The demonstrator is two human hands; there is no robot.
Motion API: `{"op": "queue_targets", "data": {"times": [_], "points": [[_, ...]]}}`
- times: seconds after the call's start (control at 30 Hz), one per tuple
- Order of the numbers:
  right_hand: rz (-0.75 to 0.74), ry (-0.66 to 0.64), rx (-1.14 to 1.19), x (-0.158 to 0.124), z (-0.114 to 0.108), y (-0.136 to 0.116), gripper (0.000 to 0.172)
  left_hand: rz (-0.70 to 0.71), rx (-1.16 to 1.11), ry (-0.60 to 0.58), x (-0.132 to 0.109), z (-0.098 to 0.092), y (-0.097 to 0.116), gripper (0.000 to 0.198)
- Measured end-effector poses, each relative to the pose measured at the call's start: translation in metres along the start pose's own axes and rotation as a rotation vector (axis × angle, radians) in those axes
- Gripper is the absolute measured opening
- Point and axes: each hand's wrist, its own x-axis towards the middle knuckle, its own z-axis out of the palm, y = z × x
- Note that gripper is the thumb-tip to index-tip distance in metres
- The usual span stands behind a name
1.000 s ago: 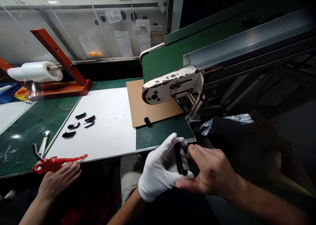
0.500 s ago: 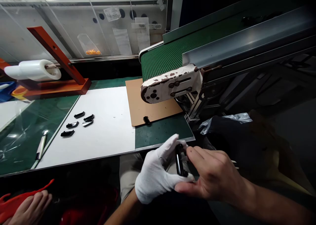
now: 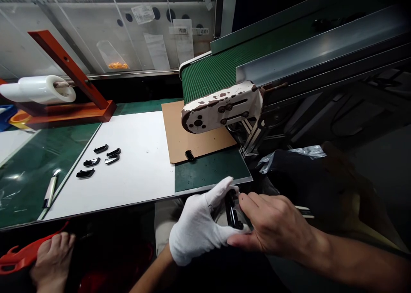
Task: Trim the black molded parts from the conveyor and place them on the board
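My left hand (image 3: 195, 226) wears a white glove and grips a small glossy black plastic piece (image 3: 231, 209) between thumb and fingers, above my lap at the table's front edge. Closed against that piece from the right is my bare right hand (image 3: 272, 222), its thumb underneath and its bent fingers near the top. A thin greyish edge shows by the right fingertips; I cannot make out what it is. Another black piece (image 3: 189, 155) lies at the front edge of the brown cardboard (image 3: 205, 145). Several similar black pieces (image 3: 91, 162) rest on the white sheet (image 3: 138, 177).
A green conveyor belt (image 3: 208, 81) ends over the cardboard. Left of it stand a wooden holder (image 3: 73, 74) with a clear film roll (image 3: 45, 89) and a cutter knife (image 3: 50, 191). At lower left, what looks like a bare foot (image 3: 54, 258) is beside a red object (image 3: 21, 258).
The black piece has tilted slightly in my left hand, and both hands have shifted a little left. At lower left, the apparent foot and red object have shifted.
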Motion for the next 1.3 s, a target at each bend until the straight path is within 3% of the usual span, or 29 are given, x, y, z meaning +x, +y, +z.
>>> {"op": "queue_targets", "data": {"times": [0.17,0.33,0.83,1.03,1.17,1.3], "points": [[-0.042,0.007,0.014,0.001,0.003,0.003,0.064,-0.054,-0.019,0.016,0.003,0.002,-0.002,0.079],[0.025,0.055,0.053,0.001,0.008,0.003,0.073,-0.054,-0.032,0.011,0.003,0.001,-0.001,0.085],[0.008,0.015,0.024,-0.003,0.015,0.005,0.072,-0.100,0.063,0.018,0.006,0.000,0.000,0.081],[0.004,0.018,0.056,-0.003,0.019,0.006,0.070,-0.103,-0.002,-0.015,0.008,-0.002,-0.006,0.081],[0.055,0.024,0.207,0.000,0.023,0.004,0.066,-0.112,-0.021,-0.022,0.008,-0.002,-0.007,0.085],[0.185,0.041,0.340,0.003,0.023,0.001,0.065,-0.014,0.074,0.046,0.003,-0.002,-0.010,0.087]]}}
